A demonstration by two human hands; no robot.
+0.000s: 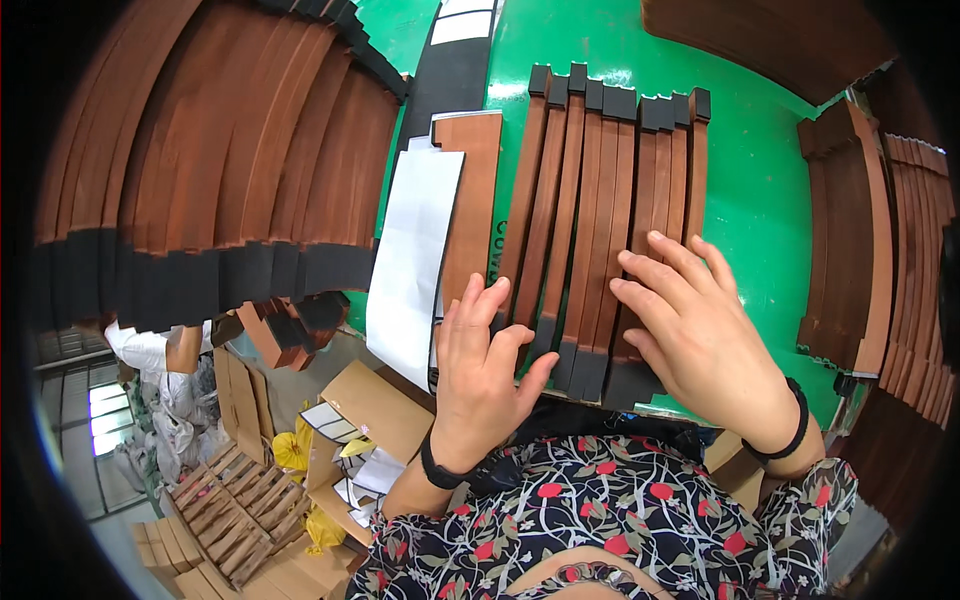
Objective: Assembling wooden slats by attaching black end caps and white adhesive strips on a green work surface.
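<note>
A row of several long reddish-brown strips (pixel 590 220) with black ends lies side by side on the green tabletop (pixel 755 190), with small gaps between some of them. My right hand (pixel 695 325) rests over the right part of the row, its fingers spread and holding nothing. Near the row's lower left end is my left hand (pixel 485 370), fingers apart and empty, the thumb close to the black ends. Left of the row, a white sheet (pixel 415 255) lies partly over a flat brown piece (pixel 478 185). Both wrists wear black bands.
Tall stacks of brown pieces with black ends (pixel 215 170) crowd the left side. Further brown stacks (pixel 845 240) stand at the right edge. Below left are an open cardboard box (pixel 375 410), a wooden pallet (pixel 240 510), and a white-sleeved person's arm (pixel 183 350).
</note>
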